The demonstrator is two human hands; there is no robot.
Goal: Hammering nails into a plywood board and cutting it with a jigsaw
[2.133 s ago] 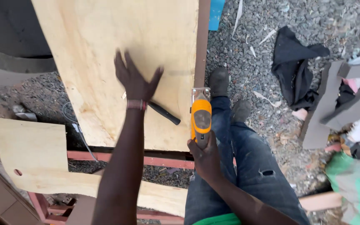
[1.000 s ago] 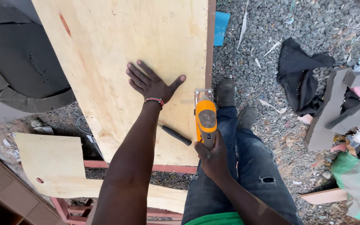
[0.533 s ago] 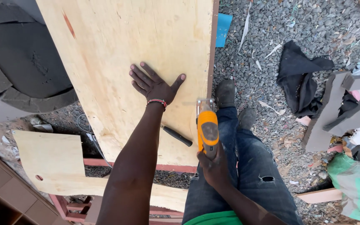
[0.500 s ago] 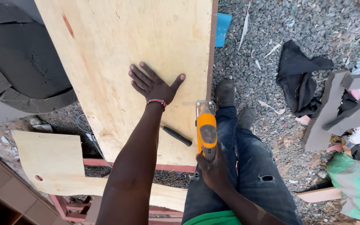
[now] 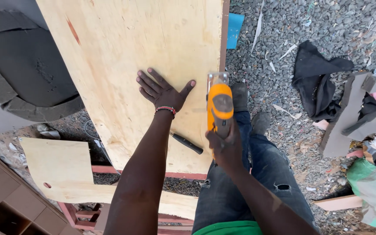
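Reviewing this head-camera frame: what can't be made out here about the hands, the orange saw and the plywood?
- Head view: the blade of the orange saw is hidden under its own body.
- The right hand covers the saw's handle and trigger.
- The left hand lies flat on the plywood sheet; its palm is unseen.
- The frame's top edge cuts off the sheet's far end.
- The dark tool is too small to identify.

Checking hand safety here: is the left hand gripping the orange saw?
No, the left hand lies flat on the plywood sheet; the right hand grips the orange saw.

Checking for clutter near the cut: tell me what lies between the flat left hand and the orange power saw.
Head view: only bare pale plywood sheet separates the left hand from the orange power saw. A black-handled tool lies nearer, beside the forearm.
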